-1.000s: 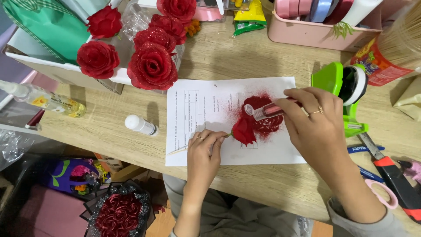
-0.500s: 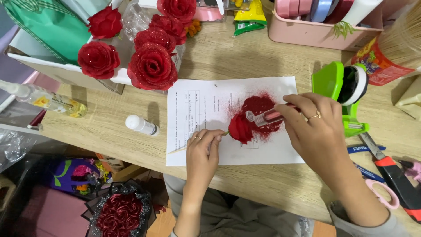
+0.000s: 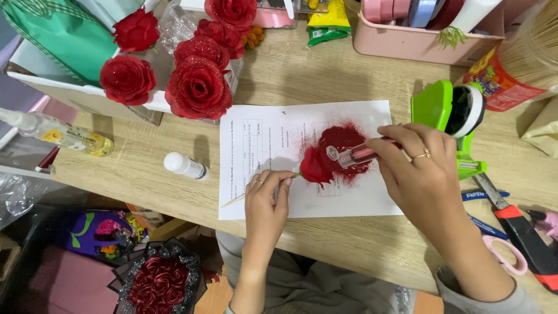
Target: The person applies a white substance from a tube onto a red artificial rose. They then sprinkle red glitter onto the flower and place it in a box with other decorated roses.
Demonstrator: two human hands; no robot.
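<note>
Head view: left hand (image 3: 264,197) pinches a thin wooden stick (image 3: 256,189), fingers closed around it; the stick carries a small red rose (image 3: 314,166) held low over a white printed sheet (image 3: 261,145). Right hand (image 3: 421,171) grips a clear tube of red glitter (image 3: 351,155), fingers wrapped on it, open end tilted toward the rose, just beside it. Red glitter patch (image 3: 349,139) covers the sheet under and behind the rose. Sheet lies mid-worktop, close to the near edge. Small white bottle (image 3: 185,166) lies left of the sheet. Finished red roses (image 3: 197,87) stand near the far left corner. Green tape dispenser (image 3: 450,113) sits right of the sheet; pink tray (image 3: 418,43) at the far edge.
</note>
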